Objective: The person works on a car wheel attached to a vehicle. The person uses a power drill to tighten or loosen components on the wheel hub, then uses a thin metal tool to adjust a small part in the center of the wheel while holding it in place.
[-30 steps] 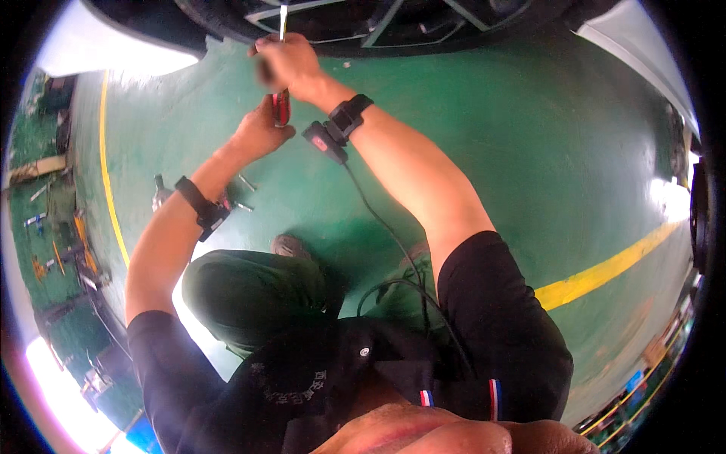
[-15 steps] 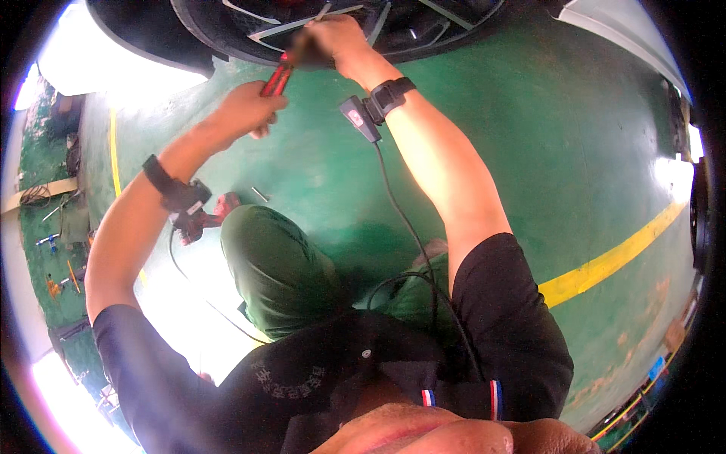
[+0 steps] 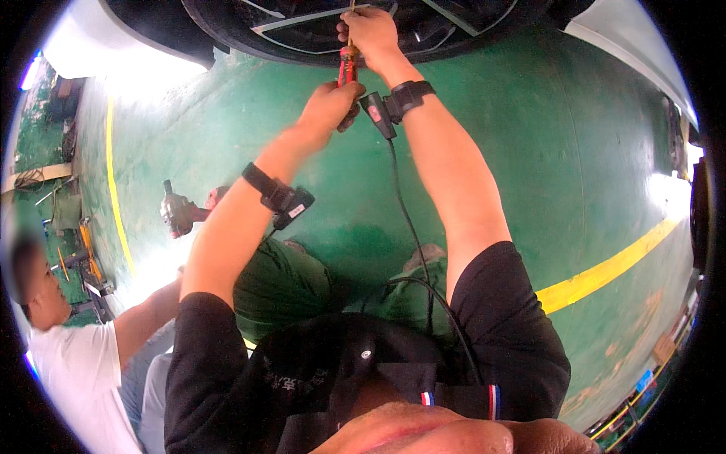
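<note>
Co-worker in white shirt (image 3: 76, 363) is crouching or leaning at 8 o'clock, arm reaching in, hand hidden. Dark-and-red power tool (image 3: 178, 213) is lying on green floor (image 3: 529, 151) at 9. Left hand (image 3: 331, 107), just left of 12: grip is closing around the handle of the red-handled tool (image 3: 348, 68). Tool is pointing up to 12, in front of wheel (image 3: 299, 27); can't tell whether its tip is touching. Right hand (image 3: 372, 32), at 12: grip is narrowing on the shaft. Yellow line (image 3: 605, 274) is running between 3 and 4.
</note>
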The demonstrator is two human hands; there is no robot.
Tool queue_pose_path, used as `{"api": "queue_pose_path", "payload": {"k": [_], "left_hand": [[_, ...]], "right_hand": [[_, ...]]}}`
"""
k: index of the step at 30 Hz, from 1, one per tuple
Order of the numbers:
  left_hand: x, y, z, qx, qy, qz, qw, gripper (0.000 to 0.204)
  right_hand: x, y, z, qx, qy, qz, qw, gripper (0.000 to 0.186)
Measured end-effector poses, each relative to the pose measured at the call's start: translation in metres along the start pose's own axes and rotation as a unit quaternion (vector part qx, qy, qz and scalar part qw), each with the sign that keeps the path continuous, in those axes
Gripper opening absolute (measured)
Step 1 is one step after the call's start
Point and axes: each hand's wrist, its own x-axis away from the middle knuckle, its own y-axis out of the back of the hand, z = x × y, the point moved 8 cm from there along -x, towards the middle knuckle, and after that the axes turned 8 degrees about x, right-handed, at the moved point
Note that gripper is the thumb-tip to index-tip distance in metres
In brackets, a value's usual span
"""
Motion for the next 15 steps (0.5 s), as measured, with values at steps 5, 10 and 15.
{"api": "queue_pose_path", "payload": {"k": [5, 10, 15], "left_hand": [[0.000, 0.000, 0.006, 0.072, -0.011, -0.014, 0.997, 0.027], [0.001, -0.010, -0.003, 0.027, -0.030, 0.001, 0.999, 0.029], [-0.019, -0.010, 0.011, 0.010, -0.036, 0.017, 0.999, 0.028]], "right_hand": [[0.000, -0.006, -0.002, 0.000, -0.049, 0.016, 0.999, 0.020], [-0.006, 0.001, -0.005, 0.041, -0.012, 0.024, 0.999, 0.022], [0.000, -0.002, -0.002, 0.059, -0.044, 0.050, 0.996, 0.024]]}}
